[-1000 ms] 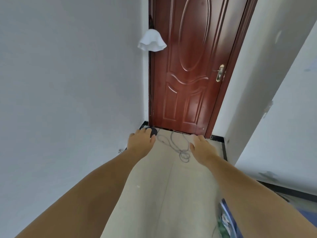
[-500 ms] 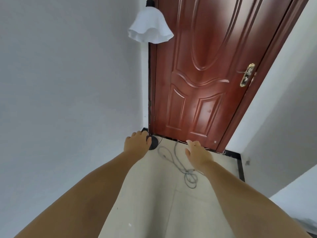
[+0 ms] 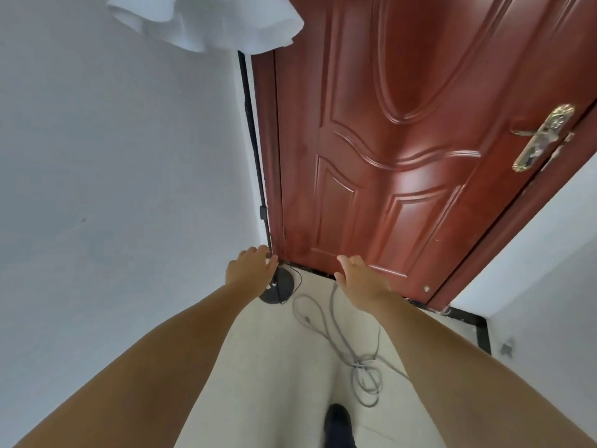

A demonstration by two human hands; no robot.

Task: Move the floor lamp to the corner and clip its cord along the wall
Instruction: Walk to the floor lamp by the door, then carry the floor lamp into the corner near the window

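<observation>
The floor lamp stands in the corner between the white wall and the door: white ruffled shade (image 3: 206, 24) at the top, thin black pole (image 3: 253, 140), round black base (image 3: 282, 287) on the floor. Its grey cord (image 3: 339, 337) lies loose on the pale floor, looping into a tangle to the right. My left hand (image 3: 250, 268) reaches to the foot of the pole, fingers spread, fingertips right at it. My right hand (image 3: 360, 281) hovers open above the cord, in front of the door's lower edge.
A closed red-brown door (image 3: 403, 124) with a brass handle (image 3: 542, 137) fills the far side. A white wall (image 3: 113, 189) runs along the left. Black skirting (image 3: 478, 324) edges the wall at right. My dark shoe (image 3: 337, 421) shows at the bottom.
I have moved closer to the corner, so the lamp and door look larger. Both hands have stretched forward, the left to the pole's foot, the right past the cord's tangle.
</observation>
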